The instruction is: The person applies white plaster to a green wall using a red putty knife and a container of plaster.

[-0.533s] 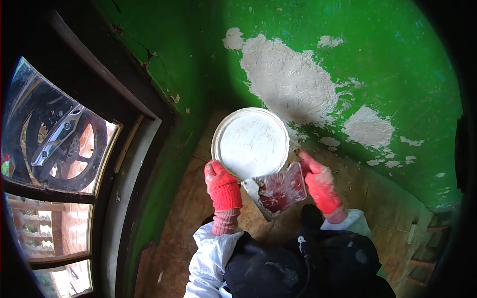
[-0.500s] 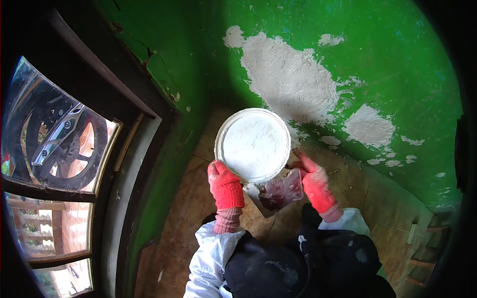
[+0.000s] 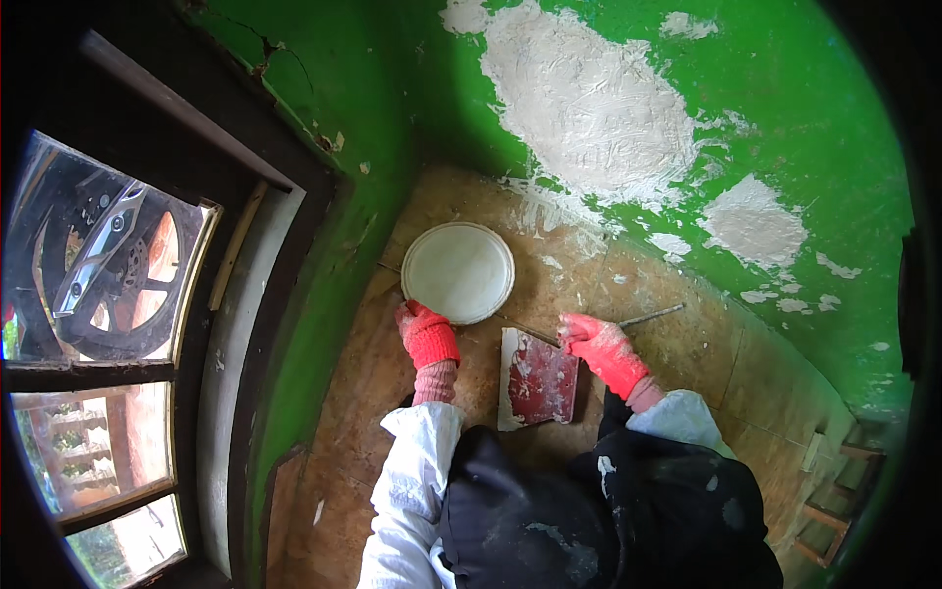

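My left hand (image 3: 429,336), in a red knit glove, is closed on the near rim of a round white lid-like disc (image 3: 457,270). Its raised rim and pale, smeared face show. To its right my right hand (image 3: 601,348), also red-gloved and dusted white, has its fingers drawn together; what they grip is hidden. A thin stick (image 3: 655,314) shows beyond that hand; whether it is held or lies on the floor I cannot tell. Just left of the hand is a dark red rectangular board (image 3: 542,383) with white smears along its left side.
Ahead rises a green wall (image 3: 824,128) with rough white patches (image 3: 589,103). Brown floor tiles (image 3: 378,393) carry white splatters near its foot. A dark-framed glass window (image 3: 93,452) stands at the left, with a wheel (image 3: 147,265) behind it. Small wooden rungs (image 3: 829,515) appear at lower right.
The disc has gone down and left, away from my right hand, and looks smaller. My left hand moved with it. The red board is now fully uncovered, and the stick has come into sight.
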